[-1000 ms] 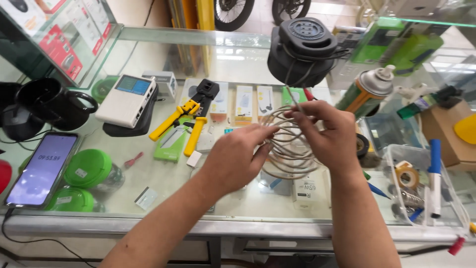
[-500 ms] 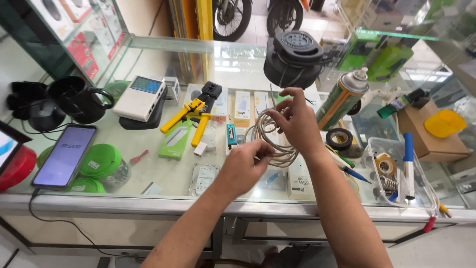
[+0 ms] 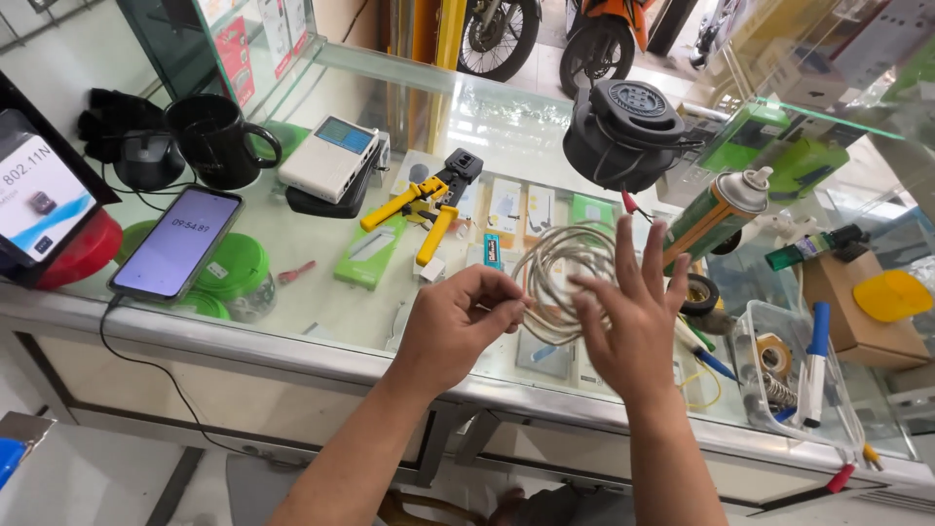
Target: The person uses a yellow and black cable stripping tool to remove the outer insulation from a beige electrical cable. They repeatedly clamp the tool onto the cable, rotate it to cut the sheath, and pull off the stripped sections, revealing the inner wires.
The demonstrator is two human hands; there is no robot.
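Left hand point(image 3: 466, 319) pinches the coiled grey cable loop point(image 3: 558, 282) held above the glass desk point(image 3: 321, 292) centre, right hand point(image 3: 630, 317) splayed, released: a weak pinch likely lets coils spring loose and snag the yellow-handled crimping pliers point(image 3: 426, 203).

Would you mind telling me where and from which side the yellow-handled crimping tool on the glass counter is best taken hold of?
Judging by its pose, grip the crimping tool by its two long yellow handles, coming from above on the near side. It lies flat on the glass counter, handles splayed toward the person and black head pointing away. The left hand is nearer, but pinches the grey cable coil, so it would have to let go first.
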